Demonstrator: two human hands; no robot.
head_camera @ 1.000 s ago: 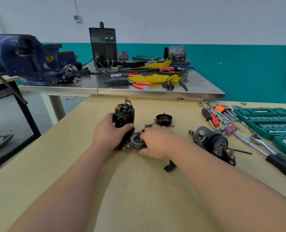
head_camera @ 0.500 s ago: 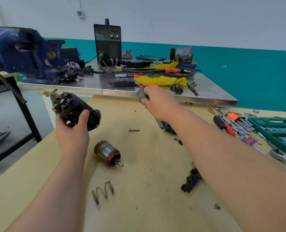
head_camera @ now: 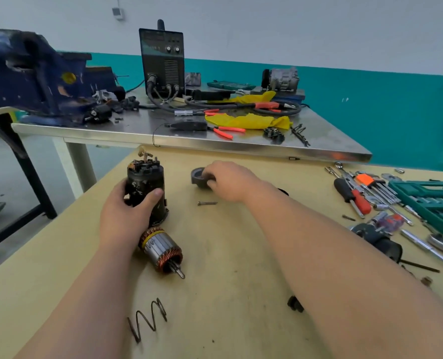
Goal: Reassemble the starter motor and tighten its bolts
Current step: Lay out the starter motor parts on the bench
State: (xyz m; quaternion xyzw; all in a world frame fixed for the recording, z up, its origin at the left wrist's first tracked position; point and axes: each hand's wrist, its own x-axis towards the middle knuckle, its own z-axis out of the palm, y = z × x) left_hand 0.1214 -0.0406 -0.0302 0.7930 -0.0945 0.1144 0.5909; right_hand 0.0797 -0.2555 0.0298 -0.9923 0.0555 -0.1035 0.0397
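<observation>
My left hand (head_camera: 127,213) grips the black starter motor housing (head_camera: 145,187), which stands upright on the wooden table with its brush holder on top. Just in front of it lies the copper-wound armature (head_camera: 162,249), shaft pointing toward me. My right hand (head_camera: 230,181) pinches a small dark grey ring-shaped cap (head_camera: 199,177) that rests on the table to the right of the housing. A loose bolt (head_camera: 207,203) lies below that hand. A coil spring (head_camera: 148,318) lies near the front.
The starter's nose section (head_camera: 378,239) lies at the right beside a ratchet (head_camera: 438,242), screwdrivers (head_camera: 352,196) and a green socket case (head_camera: 433,200). A small black part (head_camera: 295,304) lies near my right forearm. A steel bench (head_camera: 215,141) with a welder and a blue vise (head_camera: 31,76) stands behind.
My left hand has brought the housing down from mid-air and stood it upright on the table. My right hand came back from the far edge and set the grey cap down.
</observation>
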